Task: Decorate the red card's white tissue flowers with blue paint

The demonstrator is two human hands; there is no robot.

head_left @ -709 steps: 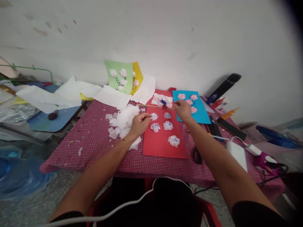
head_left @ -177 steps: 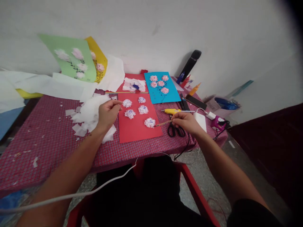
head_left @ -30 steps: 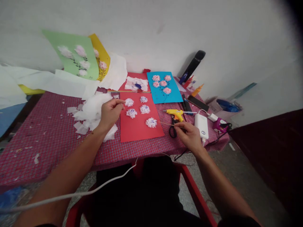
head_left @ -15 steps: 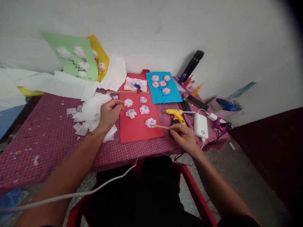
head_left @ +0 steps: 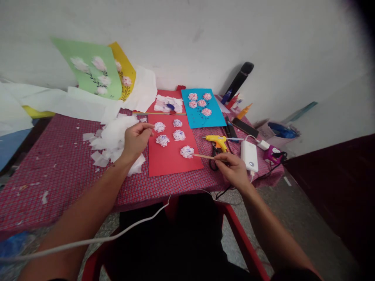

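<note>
A red sheet of paper (head_left: 164, 162) bears several crumpled white paper flowers with blue specks. My right hand (head_left: 233, 169) pinches a thin wooden stick (head_left: 202, 156), its far tip at the right edge of the lowest flower (head_left: 186, 152). At the sheet's upper left, my left hand (head_left: 137, 138) has its index finger stretched to the edge of a flower (head_left: 159, 127), thumb a little apart. I see nothing held in it. Beside that hand lies a heap of white paper pieces (head_left: 113, 130), partly covered by the hand and wrist.
A yellow glue gun (head_left: 216, 139) lies right of the sheet, by black scissors (head_left: 213, 164) and a white power bank (head_left: 249, 156). Behind are a blue flower card (head_left: 195, 119), an inked tissue (head_left: 159, 104) and a green card (head_left: 113, 78). A white cable (head_left: 117, 237) crosses in front.
My right hand has shifted slightly right, drawing the stick's tip from over the lowest flower to its right edge. The left hand stays about where it was.
</note>
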